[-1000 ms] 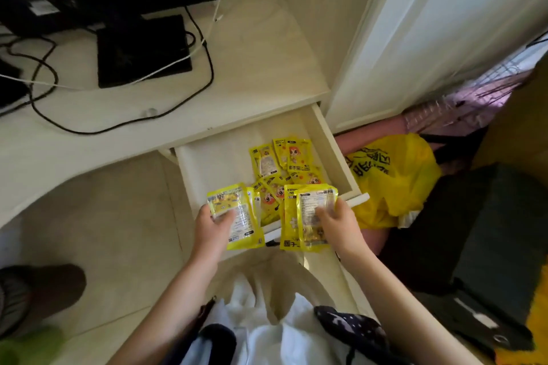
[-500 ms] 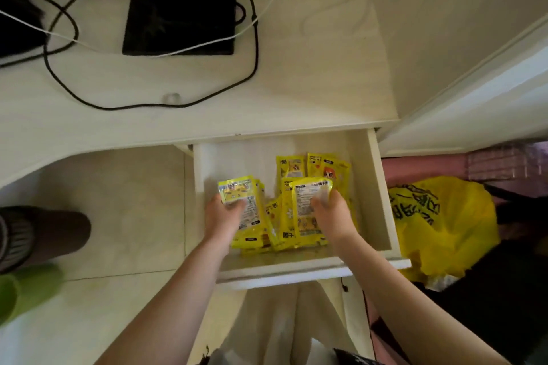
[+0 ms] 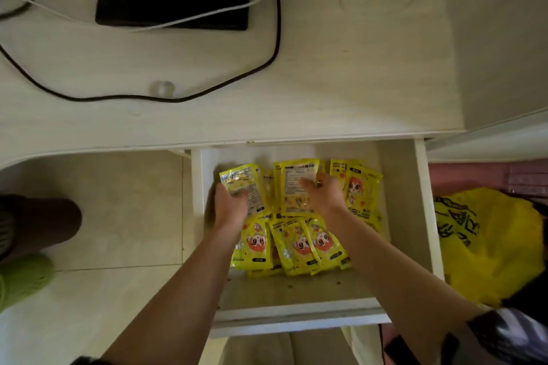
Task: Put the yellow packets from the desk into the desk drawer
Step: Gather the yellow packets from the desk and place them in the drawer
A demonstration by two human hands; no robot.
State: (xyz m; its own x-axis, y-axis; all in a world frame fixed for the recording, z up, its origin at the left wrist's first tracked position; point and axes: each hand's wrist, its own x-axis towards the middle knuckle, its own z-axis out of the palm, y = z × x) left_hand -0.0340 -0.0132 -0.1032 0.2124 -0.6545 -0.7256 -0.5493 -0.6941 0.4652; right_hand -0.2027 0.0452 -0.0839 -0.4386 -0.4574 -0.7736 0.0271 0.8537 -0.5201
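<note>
Pale wooden worktop at twelve o'clock; in the open white drawer below, our left hand and right hand each pinch a glossy yellow packet; we lay them flat, then let go.

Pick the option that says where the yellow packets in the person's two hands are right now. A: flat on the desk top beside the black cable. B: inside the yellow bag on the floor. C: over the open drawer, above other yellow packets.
C: the left hand and right hand each hold a yellow packet over the open drawer, with more packets lying beneath them.
</note>
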